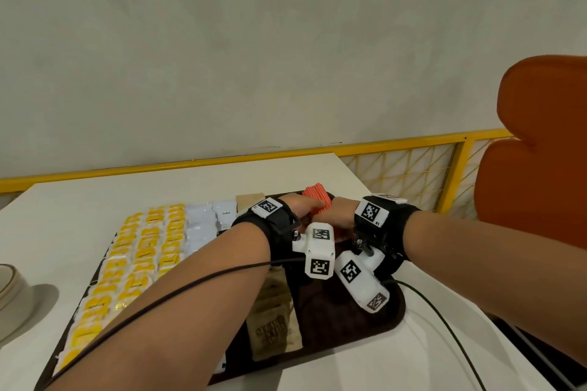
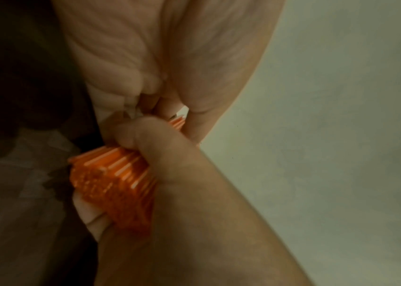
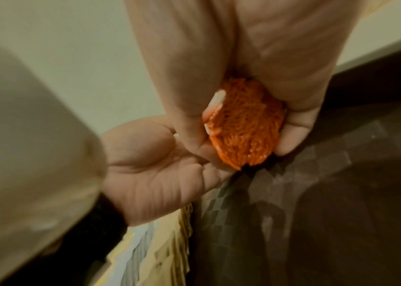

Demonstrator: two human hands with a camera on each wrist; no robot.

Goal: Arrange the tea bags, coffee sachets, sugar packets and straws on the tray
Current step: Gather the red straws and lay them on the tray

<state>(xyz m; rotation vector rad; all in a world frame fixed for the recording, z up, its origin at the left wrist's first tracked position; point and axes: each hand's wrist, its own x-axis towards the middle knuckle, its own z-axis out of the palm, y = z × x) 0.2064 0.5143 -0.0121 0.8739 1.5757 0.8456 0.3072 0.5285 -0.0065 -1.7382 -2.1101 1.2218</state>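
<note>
A thick bundle of orange straws [image 1: 317, 200] [image 2: 113, 180] [image 3: 245, 125] is held just above the far right part of the dark brown tray [image 1: 397, 311] [image 3: 341, 212]. My right hand [image 1: 341, 214] [image 3: 243, 58] grips the bundle's near end between thumb and fingers. My left hand [image 1: 306, 211] [image 3: 150, 174] cups and holds the bundle from the left side. On the tray lie rows of yellow tea bags [image 1: 136, 263], white coffee sachets [image 1: 203, 225] and brown sugar packets [image 1: 273, 327]. The tray's right half shows bare under my wrists.
The tray sits on a white table [image 1: 63, 216]. A beige bowl [image 1: 9, 286] stands at the left edge. An orange chair [image 1: 540, 152] and a yellow railing [image 1: 413, 143] are at the right and behind. Black cables [image 1: 444, 327] cross the tray's right rim.
</note>
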